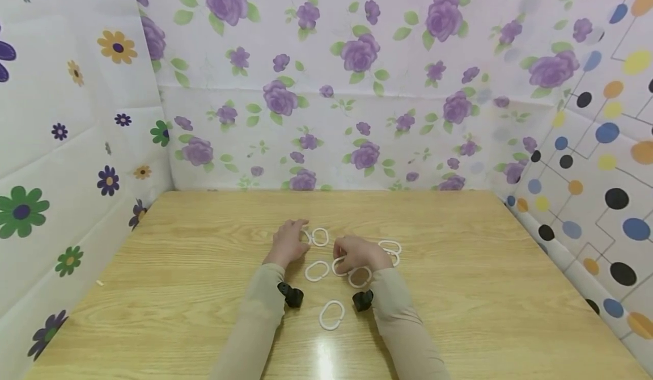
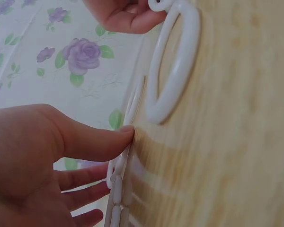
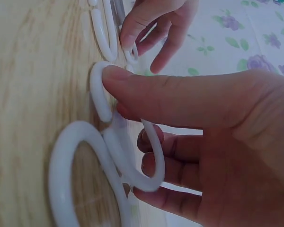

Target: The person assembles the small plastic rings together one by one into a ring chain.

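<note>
White oval rings with a small gap lie on the wooden table. My left hand (image 1: 289, 244) is at the upper left of them, thumb and fingertips at a ring (image 1: 307, 236) linked or touching another ring (image 1: 320, 237). In the left wrist view its thumb (image 2: 102, 142) rests by the rings, fingers extended. My right hand (image 1: 357, 253) pinches a tilted ring (image 3: 128, 165) between thumb and fingers in the right wrist view. Against it lies another ring (image 3: 59, 175), the one below that hand (image 1: 360, 285) in the head view.
Single rings lie between the forearms (image 1: 324, 329) and left of the right hand (image 1: 316, 279). More rings (image 1: 390, 241) lie right of the right hand. A small pale piece (image 1: 100, 282) is near the table's left edge. Patterned cloths stand around the table (image 1: 459, 323).
</note>
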Available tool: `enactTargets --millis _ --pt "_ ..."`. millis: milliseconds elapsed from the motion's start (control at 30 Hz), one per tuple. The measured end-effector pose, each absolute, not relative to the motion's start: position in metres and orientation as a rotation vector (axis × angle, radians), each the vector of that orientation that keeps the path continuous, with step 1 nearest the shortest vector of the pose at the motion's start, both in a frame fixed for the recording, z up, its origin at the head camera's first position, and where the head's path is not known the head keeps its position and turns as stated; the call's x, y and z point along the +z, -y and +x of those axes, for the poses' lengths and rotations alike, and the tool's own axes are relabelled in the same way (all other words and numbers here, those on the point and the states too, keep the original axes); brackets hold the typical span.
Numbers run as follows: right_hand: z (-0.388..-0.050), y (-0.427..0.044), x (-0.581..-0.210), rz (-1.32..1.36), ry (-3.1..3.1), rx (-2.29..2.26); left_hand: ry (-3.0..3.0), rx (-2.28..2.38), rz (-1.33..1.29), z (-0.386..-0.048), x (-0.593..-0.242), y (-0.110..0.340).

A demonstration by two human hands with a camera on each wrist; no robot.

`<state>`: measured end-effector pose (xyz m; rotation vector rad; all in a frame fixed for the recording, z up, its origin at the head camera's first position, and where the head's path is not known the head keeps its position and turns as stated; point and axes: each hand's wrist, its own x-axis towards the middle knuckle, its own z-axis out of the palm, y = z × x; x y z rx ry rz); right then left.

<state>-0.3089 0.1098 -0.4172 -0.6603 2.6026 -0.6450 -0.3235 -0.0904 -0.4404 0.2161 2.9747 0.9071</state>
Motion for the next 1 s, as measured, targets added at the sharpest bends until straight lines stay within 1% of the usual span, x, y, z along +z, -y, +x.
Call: enactTargets --millis 267,533,767,1000 --pt "-0.308 -0.114 -0.412 -0.624 -2.572 -0.722 -2.915 0.987 0.188 -0.318 -0.431 0.096" --pt "-0.312 -0.125 -0.411 -0.684 -2.580 -0.720 -2.768 1.060 0.159 -0.312 -0.421 0.103" --pt "-0.314 -0.133 -0.408 -0.718 -2.511 -0.866 -2.678 1.059 0.271 -0.307 -0.409 0.114" --pt "-0.317 -0.142 -0.412 -0.718 -2.477 -0.996 -2.544 1.197 0.404 -0.308 -0.402 0.121"
